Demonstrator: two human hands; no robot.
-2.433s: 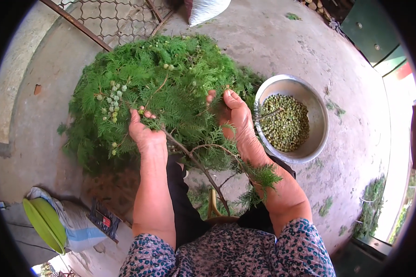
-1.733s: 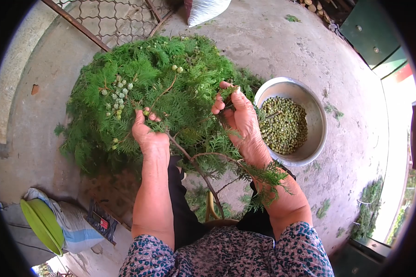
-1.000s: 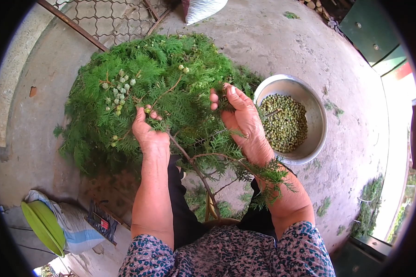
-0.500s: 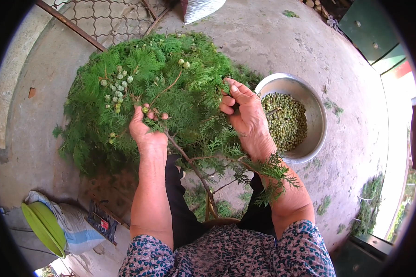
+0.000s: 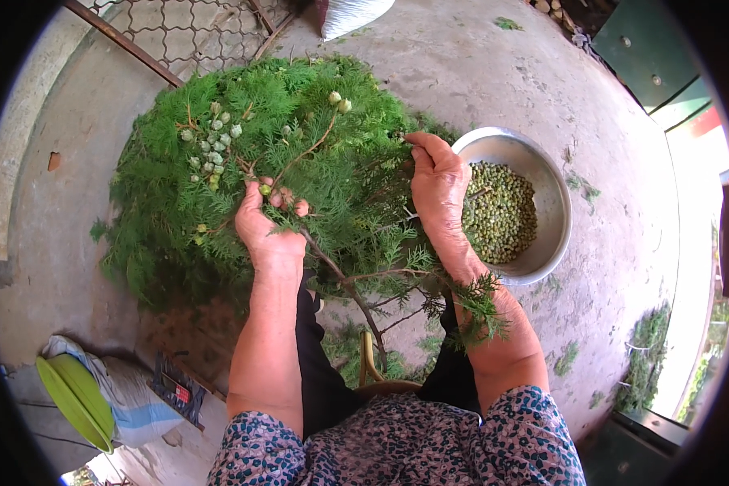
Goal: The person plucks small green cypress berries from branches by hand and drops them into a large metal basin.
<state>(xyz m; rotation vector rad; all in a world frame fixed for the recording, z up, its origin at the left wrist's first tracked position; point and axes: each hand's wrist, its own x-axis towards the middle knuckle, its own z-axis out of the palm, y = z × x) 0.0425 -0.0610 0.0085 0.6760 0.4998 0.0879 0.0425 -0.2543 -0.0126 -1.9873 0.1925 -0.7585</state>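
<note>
A leafy conifer branch (image 5: 356, 304) slants up from between my knees, and my left hand (image 5: 269, 235) is closed round its upper part. Pale green cones (image 5: 217, 146) cluster just beyond that hand, and two more cones (image 5: 339, 101) sit on a bare twig tip. My right hand (image 5: 443, 190) is at the right edge of a large heap of green foliage (image 5: 316, 81), beside the metal bowl. Its thumb and fingers are pinched together, and whatever they hold is hidden or too small to name. Many small green cones (image 5: 506, 215) lie in the bowl (image 5: 560, 243).
Behind the heap stand a metal mesh frame (image 5: 194, 36) and a white sack (image 5: 352, 16). At lower left are a lime-green basin (image 5: 73, 397) and a grey-blue sack (image 5: 142, 413). Loose sprigs (image 5: 644, 356) lie on the concrete floor (image 5: 616, 267) at the right.
My right hand has moved a little to the right and turned, showing more of its back. My left hand and the branch have shifted slightly to the right.
</note>
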